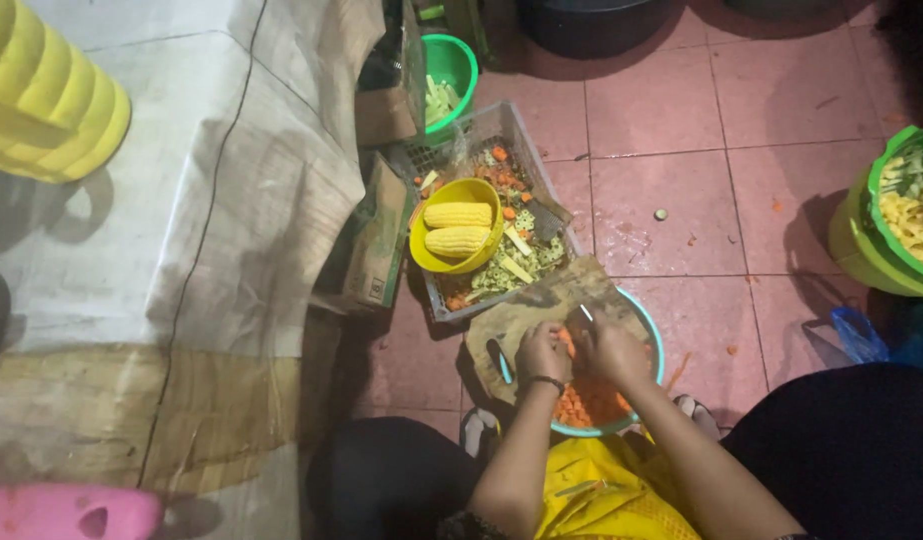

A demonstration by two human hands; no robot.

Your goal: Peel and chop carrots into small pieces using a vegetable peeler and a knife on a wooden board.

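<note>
On the tiled floor, going from the left, a folded brown cardboard box leans by the covered table, its printed face too dim to make out; beside it a grey crate of vegetable scraps holds a yellow bowl with two corn cobs. On the wooden board over a teal basin, the left hand pinches a carrot piece while the right hand grips a knife. Judging by this, dicing is midway; the next cut needs fingertips tucked back
</note>
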